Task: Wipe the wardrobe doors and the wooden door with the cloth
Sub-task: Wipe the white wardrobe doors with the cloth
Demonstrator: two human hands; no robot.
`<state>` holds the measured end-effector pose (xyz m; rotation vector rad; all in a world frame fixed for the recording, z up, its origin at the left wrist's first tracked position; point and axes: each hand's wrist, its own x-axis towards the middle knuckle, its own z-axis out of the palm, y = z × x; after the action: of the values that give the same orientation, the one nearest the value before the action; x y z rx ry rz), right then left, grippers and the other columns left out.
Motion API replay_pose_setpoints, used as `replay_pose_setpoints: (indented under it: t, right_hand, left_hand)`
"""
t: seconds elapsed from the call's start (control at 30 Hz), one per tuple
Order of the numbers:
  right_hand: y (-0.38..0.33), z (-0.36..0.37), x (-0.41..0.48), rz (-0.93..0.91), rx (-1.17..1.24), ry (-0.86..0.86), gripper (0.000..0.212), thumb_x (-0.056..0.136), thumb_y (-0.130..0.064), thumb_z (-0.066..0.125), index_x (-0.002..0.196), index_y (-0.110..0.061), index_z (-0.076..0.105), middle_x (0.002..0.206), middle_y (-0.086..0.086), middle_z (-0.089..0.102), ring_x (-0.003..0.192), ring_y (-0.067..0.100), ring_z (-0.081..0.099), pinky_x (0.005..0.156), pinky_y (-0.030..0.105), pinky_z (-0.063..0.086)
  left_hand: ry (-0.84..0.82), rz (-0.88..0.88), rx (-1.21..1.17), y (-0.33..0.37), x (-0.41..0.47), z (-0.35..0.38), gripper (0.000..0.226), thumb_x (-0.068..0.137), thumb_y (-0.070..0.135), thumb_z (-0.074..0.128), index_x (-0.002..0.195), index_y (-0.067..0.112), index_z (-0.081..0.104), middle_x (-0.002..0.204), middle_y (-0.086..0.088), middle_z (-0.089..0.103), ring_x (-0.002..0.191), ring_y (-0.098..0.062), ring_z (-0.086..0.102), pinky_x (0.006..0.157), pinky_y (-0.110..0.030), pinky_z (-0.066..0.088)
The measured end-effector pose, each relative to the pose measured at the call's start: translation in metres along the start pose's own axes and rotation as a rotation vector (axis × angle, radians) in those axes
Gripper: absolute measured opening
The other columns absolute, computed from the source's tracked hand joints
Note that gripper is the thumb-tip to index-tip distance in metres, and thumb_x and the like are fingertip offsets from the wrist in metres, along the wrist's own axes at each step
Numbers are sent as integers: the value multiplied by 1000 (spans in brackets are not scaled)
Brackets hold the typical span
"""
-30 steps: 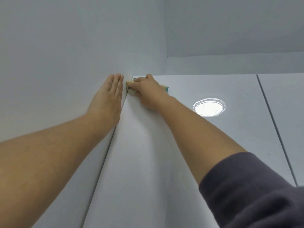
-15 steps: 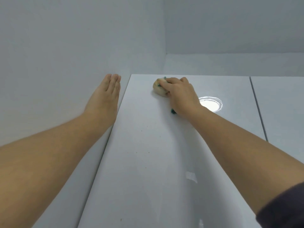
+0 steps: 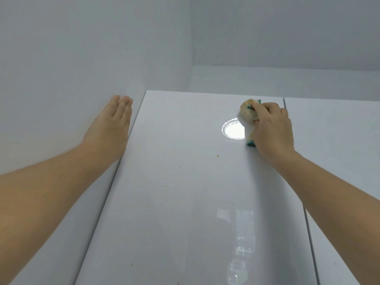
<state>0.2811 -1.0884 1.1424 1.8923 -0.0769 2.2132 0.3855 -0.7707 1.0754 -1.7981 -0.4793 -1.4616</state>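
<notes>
Sliding rightward since the earlier frame, the right hand (image 3: 271, 128) is now pressing the bunched cloth (image 3: 247, 115) against the glossy wardrobe door (image 3: 185, 192) near its top right corner, just beside the seam with the neighbouring door (image 3: 339, 161). Its fingers are curling tightly round the yellowish, teal-edged cloth, which is overlapping a round light reflection (image 3: 233, 131). The left hand (image 3: 111, 126) is lying flat against the wall (image 3: 61, 79), fingers straight, gripping nothing. Small brownish specks (image 3: 217, 155) are dotting the door.
</notes>
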Motion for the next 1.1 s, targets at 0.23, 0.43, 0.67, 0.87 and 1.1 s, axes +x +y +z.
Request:
replay_pose_setpoints:
  t: [0.23, 0.43, 0.67, 0.87, 1.1]
  right_hand:
    - [12, -15, -17, 190, -153, -18, 65, 81, -1, 55, 143, -17, 40, 129, 15, 44, 112, 34, 42, 84, 40, 35]
    - [2, -12, -34, 341, -91, 32, 65, 81, 0, 52, 143, -17, 39, 131, 16, 43, 114, 35, 41, 87, 39, 34]
    - [-44, 9, -29, 264, -26, 27, 68, 82, 4, 52, 146, -14, 36, 132, 17, 44, 116, 34, 42, 91, 36, 34]
    - [-102, 26, -18, 61, 21, -45, 71, 81, 5, 48, 147, -15, 32, 131, 16, 44, 114, 32, 42, 87, 35, 34]
    - [-160, 49, -2, -130, 62, -90, 60, 82, 4, 46, 138, -16, 40, 125, 10, 49, 109, 28, 44, 81, 32, 32]
  left_hand:
    - [-34, 44, 14, 1, -7, -4, 65, 101, 28, 6, 144, -18, -10, 155, -34, -11, 147, -45, -6, 119, -55, -3]
    - [-56, 77, 33, 0, -11, -7, 64, 100, 27, 6, 145, -16, -9, 156, -32, -11, 148, -43, -5, 119, -55, -3]
    - [-74, 122, 29, -4, -8, -8, 62, 100, 28, 7, 148, -10, -8, 159, -26, -12, 149, -37, -6, 120, -53, -2]
    - [-62, 61, 18, -4, -10, -3, 64, 99, 28, 3, 145, -15, -13, 156, -32, -14, 148, -41, -10, 120, -52, -2]
    - [-48, 52, -15, -2, -13, 0, 68, 102, 34, 5, 145, -15, -12, 157, -30, -12, 148, -41, -8, 120, -53, -4]
